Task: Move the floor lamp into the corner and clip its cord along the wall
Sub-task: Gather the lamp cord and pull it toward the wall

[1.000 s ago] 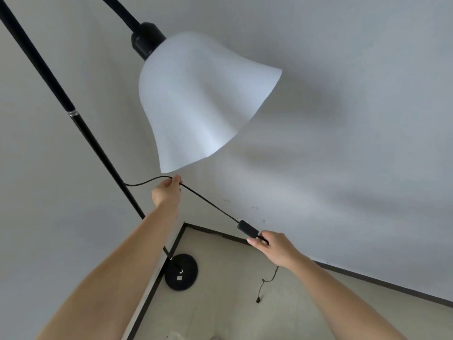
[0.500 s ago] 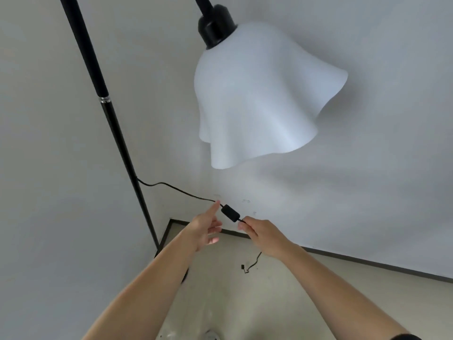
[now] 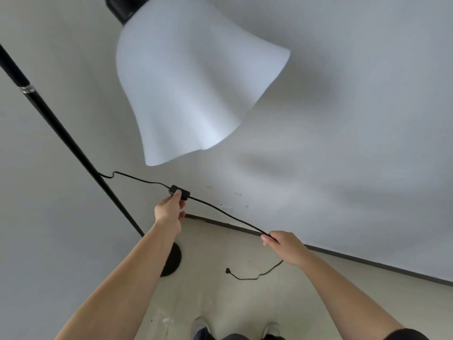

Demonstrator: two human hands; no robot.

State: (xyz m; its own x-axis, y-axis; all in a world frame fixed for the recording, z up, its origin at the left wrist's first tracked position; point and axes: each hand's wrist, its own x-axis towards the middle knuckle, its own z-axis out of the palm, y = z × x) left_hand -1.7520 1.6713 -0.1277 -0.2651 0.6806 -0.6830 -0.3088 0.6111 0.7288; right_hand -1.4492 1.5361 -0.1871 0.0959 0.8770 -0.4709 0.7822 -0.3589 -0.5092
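The floor lamp stands in the corner, its black pole point(image 3: 63, 138) slanting down to a round black base point(image 3: 174, 262) partly hidden by my left forearm. Its white bell shade point(image 3: 191, 82) hangs overhead. A black cord point(image 3: 137, 179) leaves the pole and runs to an inline switch point(image 3: 182, 191). My left hand point(image 3: 170, 209) pinches that switch. From there the cord stretches down right to my right hand point(image 3: 284, 245), which is closed around it. The cord's loose end with the plug point(image 3: 228, 270) lies on the floor.
Two white walls meet in the corner with a dark baseboard point(image 3: 367, 262) along the right one. Small marks and a pale patch point(image 3: 226, 206) sit low on that wall. The floor is beige. My shoes point(image 3: 203, 327) show at the bottom edge.
My right hand has slid down the cord, away from the switch, pulling it taut. My left hand has taken hold of the switch. The view has shifted, so the shade looms closer.
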